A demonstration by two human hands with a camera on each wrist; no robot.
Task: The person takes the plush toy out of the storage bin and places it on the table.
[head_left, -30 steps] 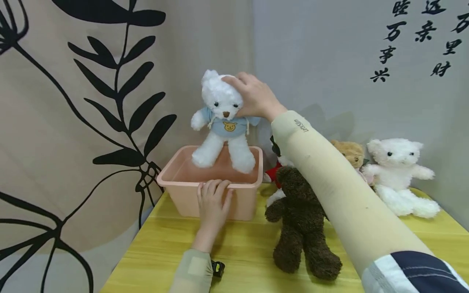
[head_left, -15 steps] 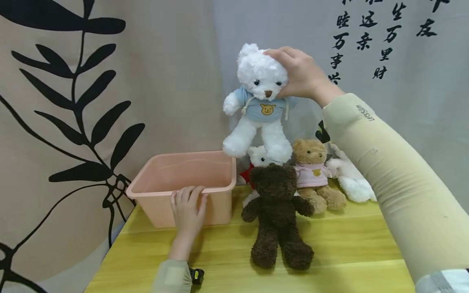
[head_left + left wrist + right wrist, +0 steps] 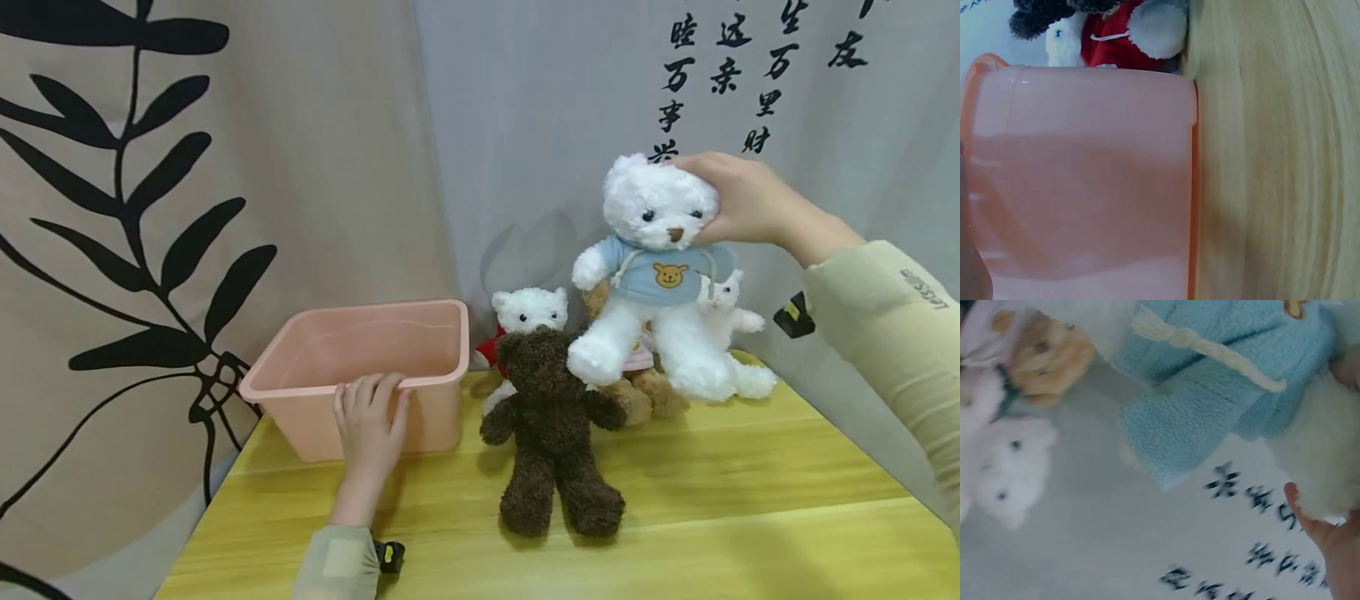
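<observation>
My right hand [image 3: 757, 196] grips the head of a white teddy bear [image 3: 656, 200] in a light blue hooded top, held up in the air at the right. In the right wrist view, the bear's blue sleeve [image 3: 1179, 434] hangs close to the camera, and fingers wrap its white fur. My left hand [image 3: 371, 425] holds the front rim of a pink plastic bin [image 3: 442, 417], fingers hooked over the edge. The bin's side wall [image 3: 1085, 187] fills much of the left wrist view. A dark brown teddy bear [image 3: 558, 433] sits on the table right of the bin.
Behind the brown bear sits a white bear [image 3: 528, 310] in red. A tan bear [image 3: 652, 396] in pink is partly hidden behind the held bear, as is another white plush [image 3: 738, 321]. The yellow wood-grain table [image 3: 712, 500] ends at a curtain.
The white bear in blue has moved from above the bin to the right, past the brown bear, and has come lower over the last half second. My left hand stays on the bin's rim.
</observation>
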